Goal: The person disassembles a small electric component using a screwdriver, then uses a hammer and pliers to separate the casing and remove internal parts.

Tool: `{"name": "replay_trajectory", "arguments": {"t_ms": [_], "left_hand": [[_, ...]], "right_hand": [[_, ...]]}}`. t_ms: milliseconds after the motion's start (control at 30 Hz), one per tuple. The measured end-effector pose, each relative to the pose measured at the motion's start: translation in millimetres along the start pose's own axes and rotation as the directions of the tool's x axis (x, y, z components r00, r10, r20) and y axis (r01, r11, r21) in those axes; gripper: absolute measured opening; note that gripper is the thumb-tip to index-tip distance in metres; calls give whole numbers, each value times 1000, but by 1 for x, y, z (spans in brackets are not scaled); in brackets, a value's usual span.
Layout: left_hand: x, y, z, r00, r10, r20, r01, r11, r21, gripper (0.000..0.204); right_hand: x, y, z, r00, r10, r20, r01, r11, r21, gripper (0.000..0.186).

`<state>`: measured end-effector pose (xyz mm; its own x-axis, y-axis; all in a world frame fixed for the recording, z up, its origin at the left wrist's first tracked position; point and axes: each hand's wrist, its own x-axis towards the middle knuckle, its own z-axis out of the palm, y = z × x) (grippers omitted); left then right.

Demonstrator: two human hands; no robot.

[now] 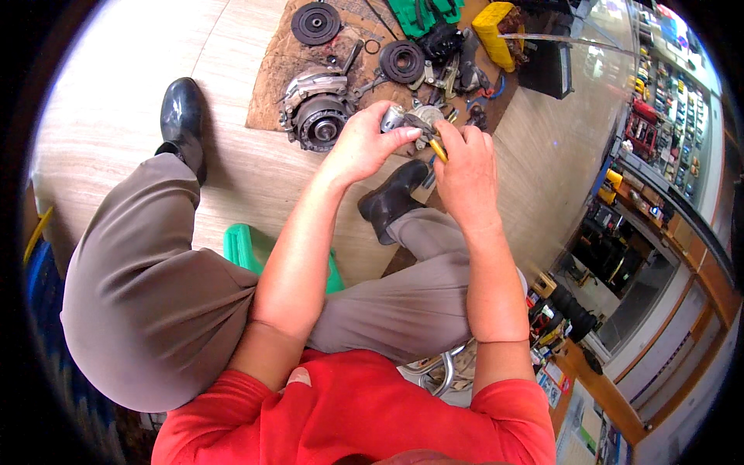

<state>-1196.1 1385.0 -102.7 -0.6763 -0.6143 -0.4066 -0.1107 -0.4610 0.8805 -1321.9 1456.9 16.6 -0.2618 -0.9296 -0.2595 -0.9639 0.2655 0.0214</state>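
Note:
My left hand [363, 144] grips a small grey metal machine part [409, 118], holding it up above my knees. My right hand [465, 167] holds a yellow-handled tool [439, 149] whose tip is at that part; the tool's working end is hidden by the part and my fingers. Both hands are close together, almost touching. Just beyond them a larger round metal housing [316, 110] lies on a brown mat [273, 66] on the floor.
Two black pulley discs [315, 22] [402, 61], green gloves [421, 14], a yellow box [496, 31] and several small parts lie on the mat. I sit on a green stool [242, 249], black shoes [182, 116] on a pale floor. Shelves of goods [659, 116] stand at right.

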Motion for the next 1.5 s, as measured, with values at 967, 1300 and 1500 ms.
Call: {"name": "replay_trajectory", "arguments": {"t_ms": [967,1300,1500], "left_hand": [[1,-9,5,997,-12,73,45,883,-468,34],[1,-14,5,992,48,117,32,799,-600,39],[0,-15,7,992,64,107,36,681,-732,39]], "right_hand": [[-4,5,2,985,40,170,-85,960,267,51],[-3,3,2,994,17,108,-39,976,214,53],[-1,5,5,995,53,82,-72,965,253,49]]}}
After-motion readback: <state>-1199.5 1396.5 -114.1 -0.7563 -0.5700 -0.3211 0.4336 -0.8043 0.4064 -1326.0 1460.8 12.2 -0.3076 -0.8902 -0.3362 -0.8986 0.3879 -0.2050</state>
